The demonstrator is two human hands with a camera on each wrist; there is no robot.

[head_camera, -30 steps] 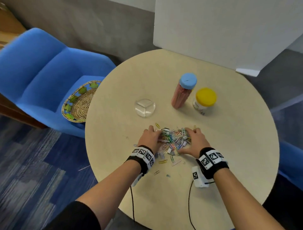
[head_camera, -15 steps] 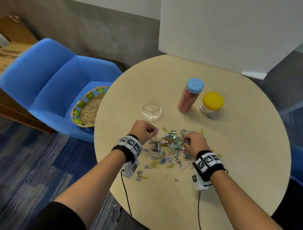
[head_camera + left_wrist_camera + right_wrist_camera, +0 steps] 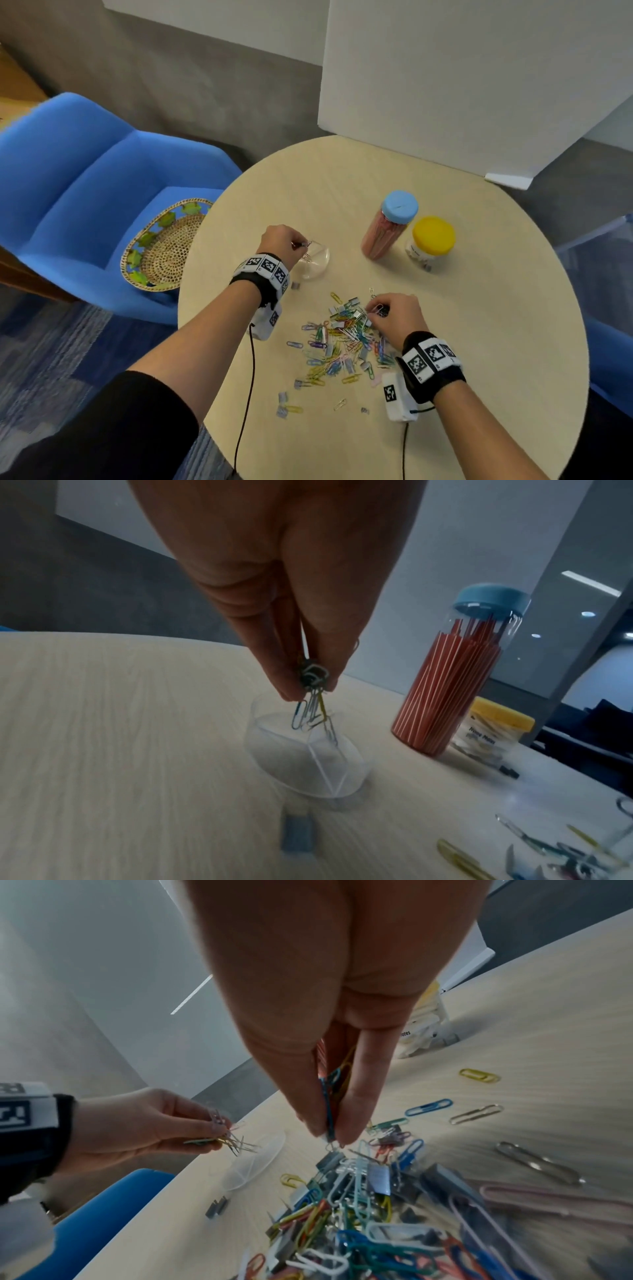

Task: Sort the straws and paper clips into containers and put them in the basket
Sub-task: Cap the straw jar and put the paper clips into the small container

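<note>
Head view: left hand [image 3: 281,241] pinching a bunch of paper clips [image 3: 313,712], hanging tips-down over the clear divided dish [image 3: 304,761]. Right hand [image 3: 397,317] pinching clips at the far edge of the loose clip pile [image 3: 346,342], mid round tabletop [image 3: 479,342]. Straw jar [image 3: 388,226] upright beyond, beside yellow-lidded jar [image 3: 430,243]. Basket [image 3: 164,245] on blue chair [image 3: 85,192], off the left edge.

Your only print with letters sits on the white label of the yellow-lidded jar [image 3: 486,739]; in your left wrist view it shows a blurred line too soft to read, and in your right wrist view only the fragment "otes" is legible. The wristbands [image 3: 430,358] carry black-and-white square marker patterns; these hold no letters or numbers.
</note>
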